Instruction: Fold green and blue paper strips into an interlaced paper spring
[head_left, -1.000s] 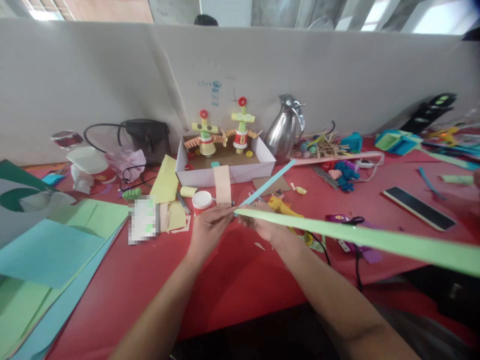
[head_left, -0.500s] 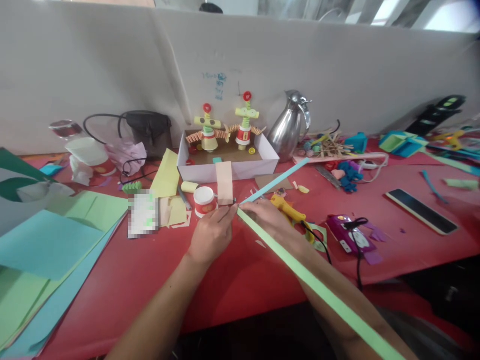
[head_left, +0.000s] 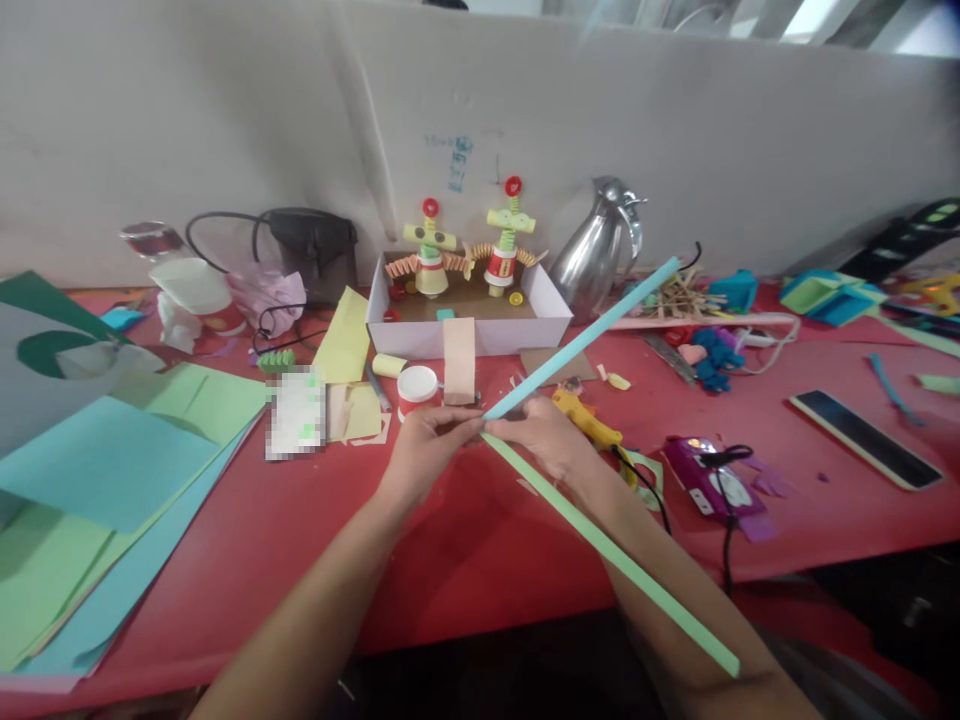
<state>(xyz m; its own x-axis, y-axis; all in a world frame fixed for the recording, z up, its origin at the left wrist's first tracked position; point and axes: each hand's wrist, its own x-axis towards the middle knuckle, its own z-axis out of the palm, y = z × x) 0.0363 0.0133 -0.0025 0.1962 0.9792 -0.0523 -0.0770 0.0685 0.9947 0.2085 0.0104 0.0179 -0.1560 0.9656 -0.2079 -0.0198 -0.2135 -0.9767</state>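
Observation:
Over the red table, my left hand [head_left: 426,448] and my right hand [head_left: 549,437] meet fingertip to fingertip. Both pinch the point where two narrow paper strips come together. From there a blue paper strip [head_left: 585,338] slants up and away to the right, while a green paper strip [head_left: 611,552] runs down across my right forearm. The strips' joined ends are mostly covered by my fingers. Just behind my left hand stands a red and white paper cup [head_left: 418,388]. A yellow glue gun [head_left: 589,418] lies beyond my right hand.
Two paper-cup figures [head_left: 501,262] stand in a white box [head_left: 480,338] at the back, beside a steel jug [head_left: 600,240]. Coloured paper sheets [head_left: 112,465] cover the left side. A purple power strip [head_left: 709,480] with a cord and a phone [head_left: 866,440] lie right.
The blue strip's far end has swung higher and shows longer. The green strip has turned so its lower end is in view. My view has shifted slightly left.

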